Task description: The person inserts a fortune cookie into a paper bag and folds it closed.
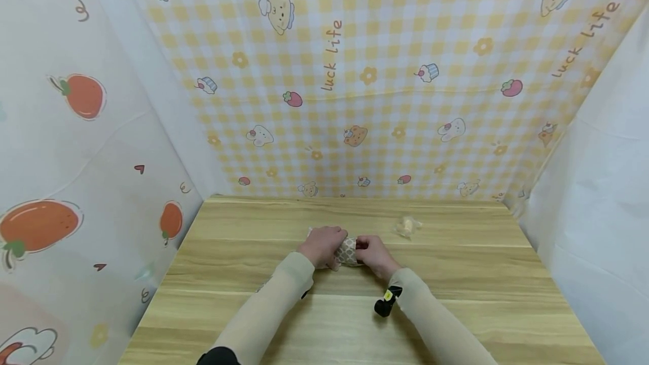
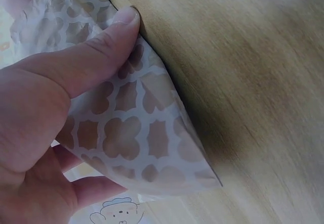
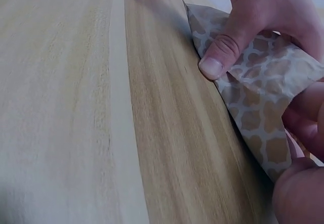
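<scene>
A tan paper bag with a white lattice pattern lies on its side on the wooden table between both hands. My left hand grips it from the left. In the left wrist view its thumb presses across the paper, with the other fingers underneath. My right hand is at the bag's open right end. Seen from the right wrist, its fingers reach curled into the mouth while the thumb lies at the lower corner of the paper. The bag's inside is hidden.
Beyond the right hand lies a small clear plastic wrapper with something cream-coloured in it. The wooden table meets a yellow checked cloth at the back. White sheets hang at the left and right. A black device hangs from the right cuff.
</scene>
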Tool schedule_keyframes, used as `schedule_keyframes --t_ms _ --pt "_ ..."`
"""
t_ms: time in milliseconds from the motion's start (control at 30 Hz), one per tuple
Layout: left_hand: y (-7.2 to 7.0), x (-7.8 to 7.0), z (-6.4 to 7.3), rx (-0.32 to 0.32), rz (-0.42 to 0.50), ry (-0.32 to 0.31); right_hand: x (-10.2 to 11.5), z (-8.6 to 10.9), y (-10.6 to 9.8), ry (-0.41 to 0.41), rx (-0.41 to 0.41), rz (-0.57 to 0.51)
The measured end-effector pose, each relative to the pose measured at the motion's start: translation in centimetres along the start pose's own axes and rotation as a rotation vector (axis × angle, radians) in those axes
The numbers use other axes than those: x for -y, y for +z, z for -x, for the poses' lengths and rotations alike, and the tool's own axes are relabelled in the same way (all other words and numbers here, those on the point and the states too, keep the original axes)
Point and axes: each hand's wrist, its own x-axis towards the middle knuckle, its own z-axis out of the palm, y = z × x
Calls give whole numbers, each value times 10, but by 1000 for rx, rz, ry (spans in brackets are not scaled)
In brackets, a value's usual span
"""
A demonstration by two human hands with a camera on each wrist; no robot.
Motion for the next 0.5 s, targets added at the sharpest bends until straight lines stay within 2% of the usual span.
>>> schedule_keyframes --t_ms 333,400,500 --pt "0 0 3 -24 6 16 3 2 -3 12 98 -39" --pt "0 0 3 -28 6 20 5 2 -2 6 103 -9" --pt "0 0 3 -30 11 23 6 0 -1 -46 78 86"
